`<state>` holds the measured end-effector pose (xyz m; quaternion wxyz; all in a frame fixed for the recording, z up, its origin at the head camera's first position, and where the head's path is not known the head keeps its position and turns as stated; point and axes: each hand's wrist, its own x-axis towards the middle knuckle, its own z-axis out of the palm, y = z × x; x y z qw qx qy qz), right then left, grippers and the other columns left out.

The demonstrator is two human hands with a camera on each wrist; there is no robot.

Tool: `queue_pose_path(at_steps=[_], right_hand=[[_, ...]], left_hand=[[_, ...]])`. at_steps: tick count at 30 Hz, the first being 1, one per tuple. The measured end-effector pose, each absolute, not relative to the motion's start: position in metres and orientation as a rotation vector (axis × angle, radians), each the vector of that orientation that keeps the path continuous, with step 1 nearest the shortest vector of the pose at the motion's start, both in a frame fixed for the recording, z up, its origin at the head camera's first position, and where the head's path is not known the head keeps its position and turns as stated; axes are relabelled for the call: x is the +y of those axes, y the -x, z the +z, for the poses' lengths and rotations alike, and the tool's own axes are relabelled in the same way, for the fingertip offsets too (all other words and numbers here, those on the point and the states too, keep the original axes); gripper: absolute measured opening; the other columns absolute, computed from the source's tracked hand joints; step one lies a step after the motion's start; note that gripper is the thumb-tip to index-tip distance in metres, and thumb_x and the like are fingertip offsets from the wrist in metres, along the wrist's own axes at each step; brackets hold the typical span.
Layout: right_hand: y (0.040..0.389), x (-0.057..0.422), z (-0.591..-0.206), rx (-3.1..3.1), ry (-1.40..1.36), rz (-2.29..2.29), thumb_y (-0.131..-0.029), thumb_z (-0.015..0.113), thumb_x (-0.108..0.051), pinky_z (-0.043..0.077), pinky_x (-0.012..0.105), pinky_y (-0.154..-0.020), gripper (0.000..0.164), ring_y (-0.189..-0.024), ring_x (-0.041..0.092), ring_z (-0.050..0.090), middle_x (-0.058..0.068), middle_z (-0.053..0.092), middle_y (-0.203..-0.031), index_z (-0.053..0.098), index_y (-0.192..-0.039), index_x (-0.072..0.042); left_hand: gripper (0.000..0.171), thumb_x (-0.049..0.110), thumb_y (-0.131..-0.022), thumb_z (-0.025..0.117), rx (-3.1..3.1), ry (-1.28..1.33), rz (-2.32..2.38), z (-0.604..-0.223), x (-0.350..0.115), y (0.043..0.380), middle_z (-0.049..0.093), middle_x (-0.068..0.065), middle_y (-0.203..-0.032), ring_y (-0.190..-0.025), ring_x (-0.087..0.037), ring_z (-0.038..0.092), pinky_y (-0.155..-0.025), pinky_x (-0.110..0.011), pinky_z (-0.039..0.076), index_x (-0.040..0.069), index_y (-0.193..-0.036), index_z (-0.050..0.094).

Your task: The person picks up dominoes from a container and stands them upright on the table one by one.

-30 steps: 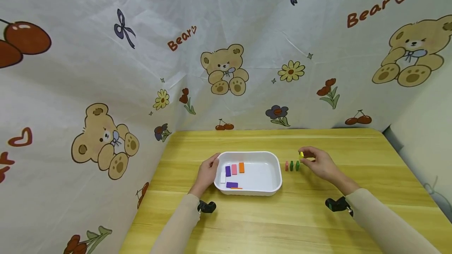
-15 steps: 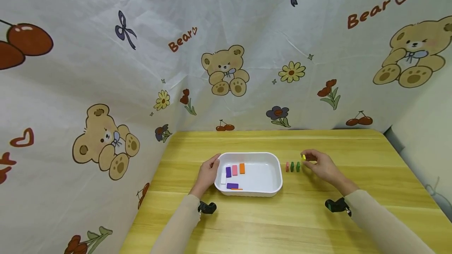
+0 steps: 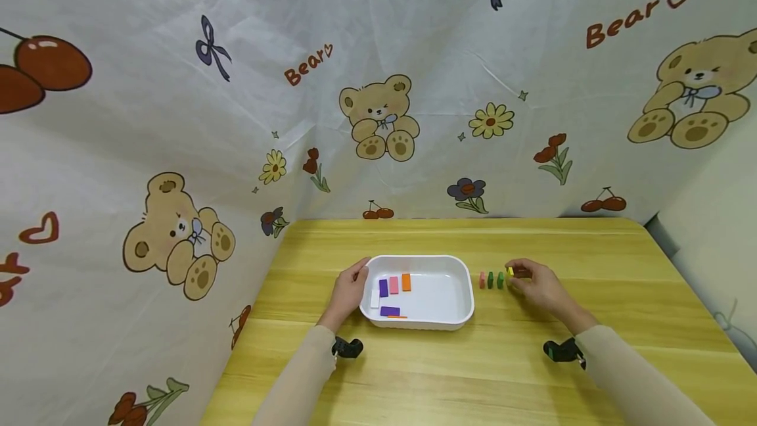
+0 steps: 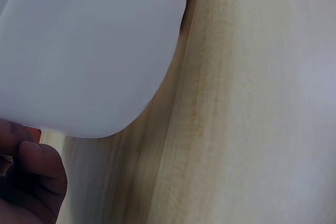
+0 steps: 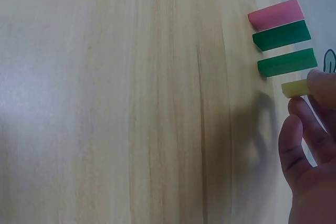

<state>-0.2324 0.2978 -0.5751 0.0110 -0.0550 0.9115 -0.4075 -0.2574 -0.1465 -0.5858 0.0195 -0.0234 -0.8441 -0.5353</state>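
My left hand [image 3: 347, 288] holds the left end of a white tray [image 3: 437, 325], thumb at its rim. In the right wrist view, a yellow domino-like block [image 5: 295, 88] is pinched between the thumb and fingers of my right hand [image 5: 317, 145]. It is beside a row of standing blocks: a pink one [image 5: 276, 15], a green one [image 5: 282, 35] and another green one [image 5: 287, 63], closest to the yellow block. Whether the yellow block touches the table cannot be told. The left wrist view shows the tray's outer wall [image 4: 94, 56] and curled fingers at its edge.
Inside the tray lie several flat blocks: purple [image 3: 389, 311], pink [image 3: 393, 285], orange [image 3: 406, 282] and white [image 3: 374, 299], all toward its left side. The wooden table [image 3: 449, 380] ends at a printed cloth [image 3: 437, 169] behind and on the left.
My right hand has lowered the yellow block and shifted it slightly right, bringing it level with the row of standing blocks. The left hand and the tray have stayed in place.
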Motion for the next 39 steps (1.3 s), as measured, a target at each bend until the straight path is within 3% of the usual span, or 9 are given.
queue_pose_path(at_steps=[6, 19, 31, 39], right_hand=[[0.2301, 0.2981, -0.5801, 2.845, 0.165, -1.261, -0.102, 0.063, -0.01, 0.055, 0.059, -0.098, 0.034, -0.119, 0.045, 0.063, 0.025, 0.066, -0.128, 0.06, -0.134, 0.001], [0.2246, 0.2961, -0.5817, 2.868, 0.161, -1.242, -0.1, 0.066, -0.008, 0.055, 0.061, -0.096, 0.035, -0.112, 0.044, 0.066, 0.028, 0.067, -0.123, 0.061, -0.133, 0.004], [0.2248, 0.2931, -0.5855, 2.864, 0.143, -1.222, -0.1, 0.065, -0.007, 0.056, 0.058, -0.093, 0.038, -0.109, 0.039, 0.066, 0.024, 0.068, -0.119, 0.06, -0.135, 0.004], [0.2249, 0.2919, -0.5803, 2.825, 0.125, -1.243, -0.097, 0.072, -0.014, 0.057, 0.053, -0.092, 0.049, -0.111, 0.038, 0.064, 0.027, 0.064, -0.127, 0.057, -0.141, 0.002]], left_hand=[[0.04, 0.029, -0.11, 0.05, -2.622, 0.057, -1.662, -0.5867, -0.1462, 0.2587, 0.061, -0.012, -0.147, -0.137, -0.032, 0.056, -0.114, -0.048, 0.048, 0.014, -0.146, 0.061], [0.041, 0.028, -0.11, 0.05, -2.623, 0.064, -1.664, -0.5862, -0.146, 0.2593, 0.06, -0.012, -0.148, -0.139, -0.032, 0.055, -0.116, -0.048, 0.047, 0.013, -0.147, 0.06], [0.04, 0.028, -0.11, 0.051, -2.622, 0.067, -1.674, -0.5875, -0.1467, 0.2585, 0.06, -0.013, -0.147, -0.138, -0.033, 0.056, -0.114, -0.049, 0.048, 0.015, -0.146, 0.061], [0.04, 0.029, -0.11, 0.051, -2.631, 0.052, -1.663, -0.5876, -0.147, 0.2588, 0.06, -0.012, -0.148, -0.139, -0.033, 0.055, -0.115, -0.049, 0.047, 0.015, -0.146, 0.061]])
